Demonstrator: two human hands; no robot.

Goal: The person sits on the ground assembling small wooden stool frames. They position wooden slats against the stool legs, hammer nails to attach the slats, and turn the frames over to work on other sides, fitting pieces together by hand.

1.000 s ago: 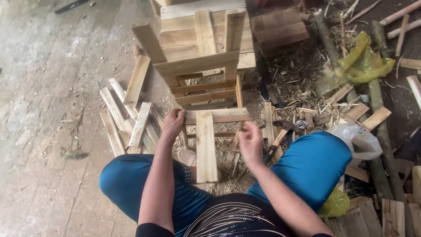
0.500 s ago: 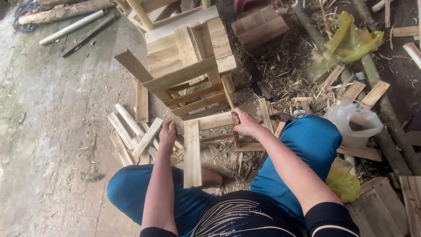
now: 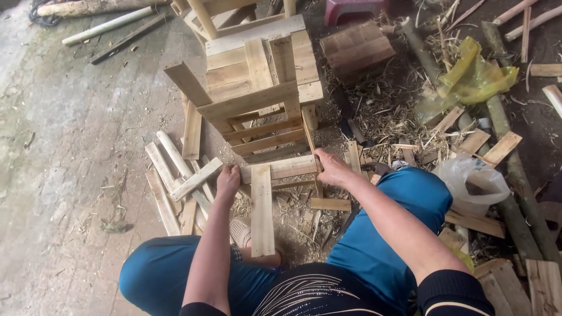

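Note:
I sit on the ground in blue trousers. A horizontal wooden slat lies across a vertical plank in front of me, forming a T. My left hand grips the slat's left end. My right hand holds its right end, next to a thin upright stick. Just beyond stands a pale wooden stool frame with several rungs.
A loose pile of short wooden slats lies on the concrete to my left. Wood shavings, scrap boards, a white plastic bag and a yellow bag clutter the right. Poles lie at the top left.
My right hand moved from the slat's near edge up to its right end. The view shifted so the stool frame sits lower and closer in the frame.

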